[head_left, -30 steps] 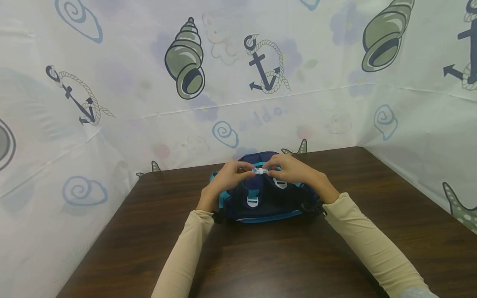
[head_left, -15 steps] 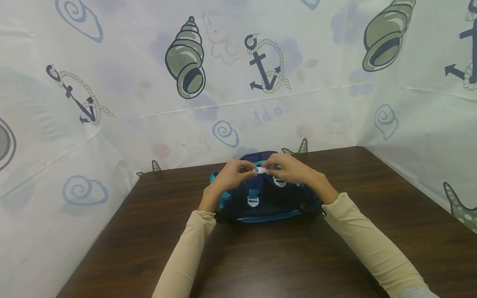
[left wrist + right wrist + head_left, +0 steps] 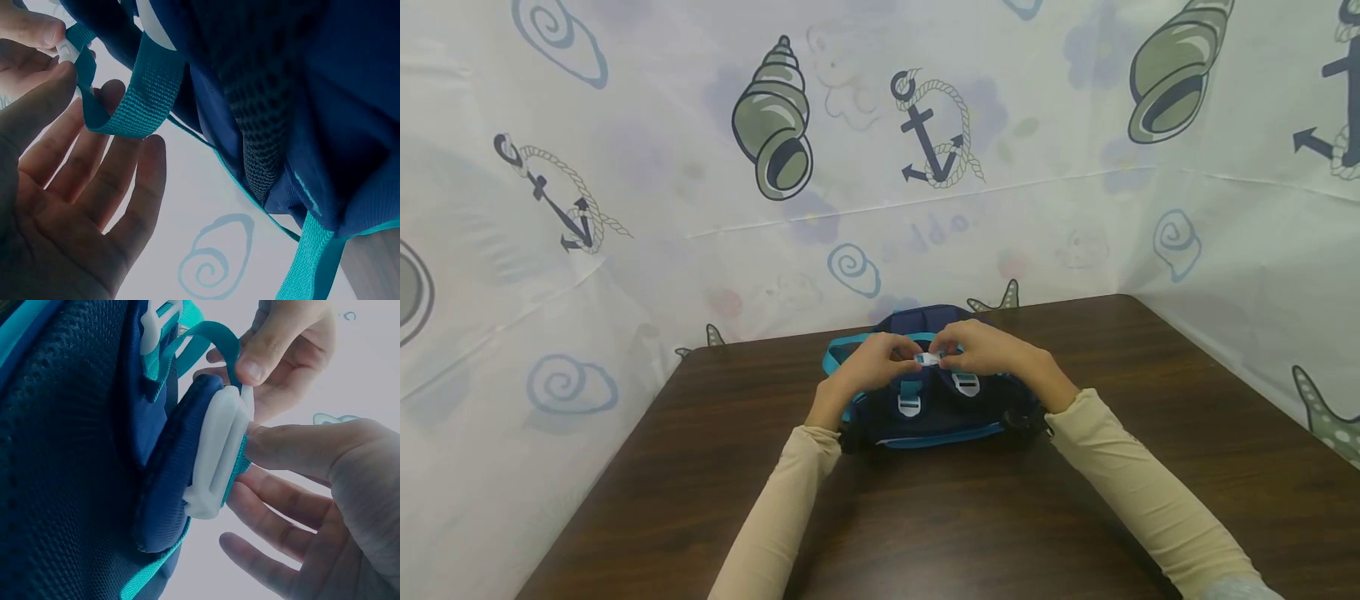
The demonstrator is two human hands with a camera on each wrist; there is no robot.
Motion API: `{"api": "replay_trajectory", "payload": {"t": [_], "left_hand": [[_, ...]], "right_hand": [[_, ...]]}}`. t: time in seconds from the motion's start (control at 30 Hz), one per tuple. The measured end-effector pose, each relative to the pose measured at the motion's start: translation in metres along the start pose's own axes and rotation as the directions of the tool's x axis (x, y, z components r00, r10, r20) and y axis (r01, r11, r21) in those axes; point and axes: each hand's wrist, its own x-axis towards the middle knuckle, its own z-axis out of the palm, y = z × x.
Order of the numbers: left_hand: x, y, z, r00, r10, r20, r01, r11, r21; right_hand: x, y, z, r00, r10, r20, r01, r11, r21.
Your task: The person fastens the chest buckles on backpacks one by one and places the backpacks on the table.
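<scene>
A navy backpack (image 3: pixel 951 412) with teal webbing lies toward the far side of the table. Above it, both hands meet at a small white buckle (image 3: pixel 928 359) on a teal strap (image 3: pixel 134 103). My left hand (image 3: pixel 872 364) pinches the buckle's left end between thumb and fingers. From the other side, my right hand (image 3: pixel 983 348) pinches its right end, fingertips partly covering it. In the right wrist view, a white strap adjuster (image 3: pixel 215 456) on the padded shoulder strap (image 3: pixel 172 469) sits close beside the right thumb.
White strap adjusters (image 3: pixel 909 406) show on the backpack's near side. A teal loop (image 3: pixel 832 360) stands out at its left. Behind the dark wooden table (image 3: pixel 737 467) hangs a white sheet (image 3: pixel 880 208) printed with shells and anchors.
Both hands have come slightly down and toward me with the buckle between them. More of the backpack's teal webbing shows behind the left hand.
</scene>
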Motion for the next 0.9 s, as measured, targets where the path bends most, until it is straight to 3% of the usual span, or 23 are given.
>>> {"api": "replay_trajectory", "payload": {"t": [0.3,0.57,0.9], "left_hand": [[-0.001,0.0,0.001,1.0,-0.011,0.029,0.011,1.0,0.003],[0.0,0.001,0.005,0.997,0.005,0.071,-0.01,0.998,0.067],[-0.002,0.003,0.006,0.992,-0.008,0.125,-0.009,0.991,0.132]], "right_hand": [[0.001,-0.001,0.004,0.999,0.019,0.027,-0.019,0.999,0.028],[0.002,-0.001,0.011,0.996,0.055,0.074,-0.059,0.997,0.051],[0.007,-0.004,0.019,0.991,0.062,0.12,-0.063,0.998,0.004]]}}
